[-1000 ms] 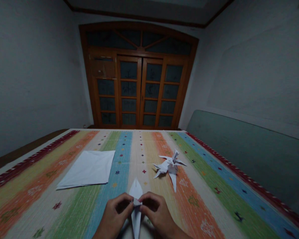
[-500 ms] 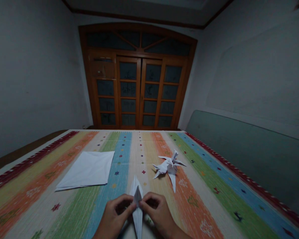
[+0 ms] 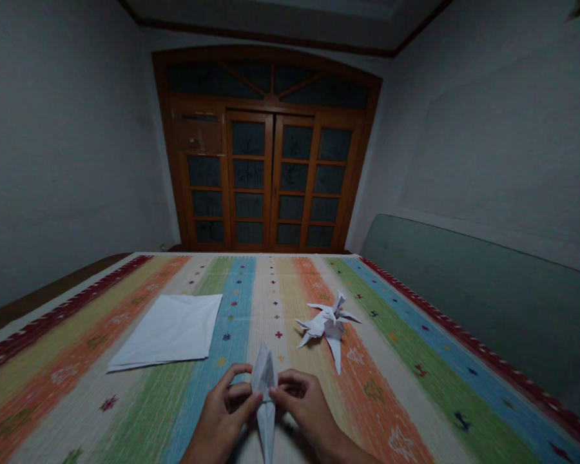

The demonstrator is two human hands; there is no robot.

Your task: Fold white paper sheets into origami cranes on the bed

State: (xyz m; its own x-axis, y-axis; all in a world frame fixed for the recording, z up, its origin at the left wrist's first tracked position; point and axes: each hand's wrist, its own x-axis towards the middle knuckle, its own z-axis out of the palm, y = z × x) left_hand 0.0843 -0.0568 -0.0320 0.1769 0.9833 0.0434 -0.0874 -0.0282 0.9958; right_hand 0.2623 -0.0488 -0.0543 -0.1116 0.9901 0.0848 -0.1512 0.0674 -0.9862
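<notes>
A long, narrow piece of folded white paper point(image 3: 265, 419) lies between my hands at the near side of the table, its pointed end facing away from me. My left hand point(image 3: 225, 409) grips its left edge between thumb and fingers. On the opposite edge, my right hand point(image 3: 307, 406) pinches the paper with thumb and forefinger. The upper part of the paper is spread into a diamond-like shape between the fingertips. Beyond my right hand, several folded paper cranes point(image 3: 326, 322) lie bunched together. To the far left is a stack of white square sheets point(image 3: 174, 328).
A striped, patterned cloth point(image 3: 396, 374) covers the table. Along the right side runs a pale green panel point(image 3: 464, 264). Wooden doors with glass panes point(image 3: 270, 174) stand beyond the table's far edge, between white walls.
The upper part of the folded paper has opened wider; its raised flap now lies flatter. My left fingers have shifted outward along its edge. The cranes and sheets have stayed put.
</notes>
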